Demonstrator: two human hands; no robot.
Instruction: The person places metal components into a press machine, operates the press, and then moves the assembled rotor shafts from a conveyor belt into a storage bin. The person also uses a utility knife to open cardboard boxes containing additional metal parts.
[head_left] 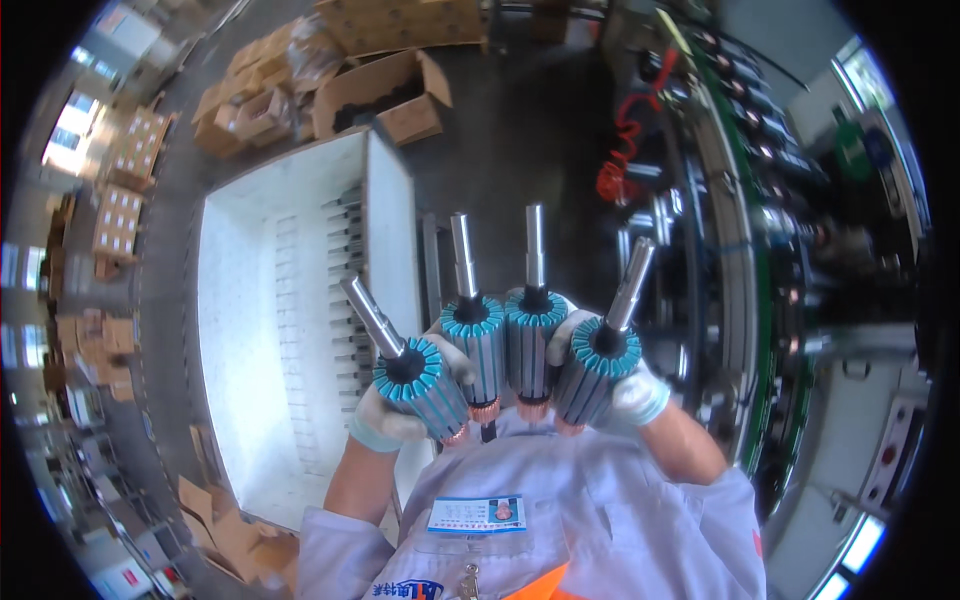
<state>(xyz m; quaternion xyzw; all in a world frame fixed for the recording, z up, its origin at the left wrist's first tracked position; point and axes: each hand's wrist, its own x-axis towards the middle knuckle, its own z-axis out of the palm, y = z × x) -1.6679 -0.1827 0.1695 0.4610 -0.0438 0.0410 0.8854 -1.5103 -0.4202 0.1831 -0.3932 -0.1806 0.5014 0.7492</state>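
Observation:
My left hand [388, 416], in a white glove, is closed round two motor armatures, an outer armature [428, 398] tilted to the left and an inner armature [484, 362] nearly upright. My gloved right hand [638, 396] grips two more, an inner armature [529, 362] and an outer armature [584, 388] leaning right. All have bare steel shafts pointing away from me, teal slot insulation on grey cores, and copper commutators toward my chest. They fan out side by side in front of my body. Much of my fingers is hidden behind the cores.
Left of me stands a large white-walled bin [250, 330] with a row of shafts along its right inner side. Open cardboard boxes [385, 95] lie beyond it. At the right runs a conveyor line [745, 190] carrying several armatures. A red coiled hose [622, 160] hangs near it.

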